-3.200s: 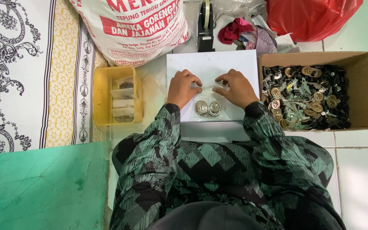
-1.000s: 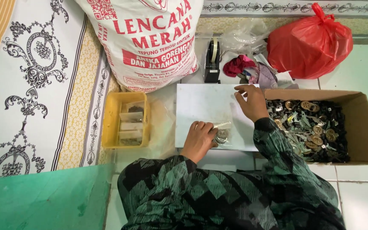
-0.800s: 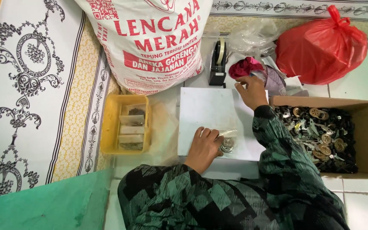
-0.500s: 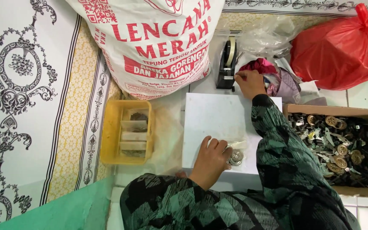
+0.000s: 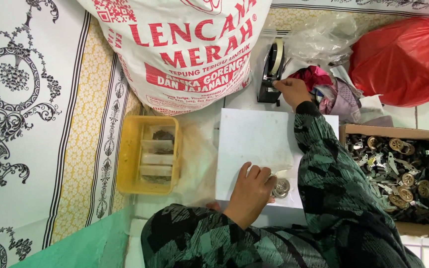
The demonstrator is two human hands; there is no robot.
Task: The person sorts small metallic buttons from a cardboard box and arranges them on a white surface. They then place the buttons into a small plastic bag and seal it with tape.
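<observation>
Leftmost, a patterned black-and-white mat (image 5: 21, 124) covers the floor, with a green sheet (image 5: 75, 243) at the bottom edge beside it. Next comes a yellow plastic tray (image 5: 125, 159) holding small clear packets, and above it stands a big white sack (image 5: 184, 49) with red printing. Just right of the tray lies a white board (image 5: 259, 139), flat on the tiles. The left hand (image 5: 249, 193) rests palm down on the board's lower edge, fingers curled loosely over a small clear bag (image 5: 274, 171) with round metal parts (image 5: 281, 187) peeking out beside the fingertips; it presses down rather than clasps, so the hand is partly closed on the bag. Further up, the right hand (image 5: 291, 92) reaches across the board to a black tape dispenser (image 5: 271, 74), fingertips pinched at its front where the tape comes off; whether tape is between them I cannot tell. Right of that sits a heap of crumpled cloth (image 5: 333, 92), then a red plastic bag (image 5: 403, 54). Below it, a cardboard box (image 5: 398, 136) is full of small metal gears and plates.
</observation>
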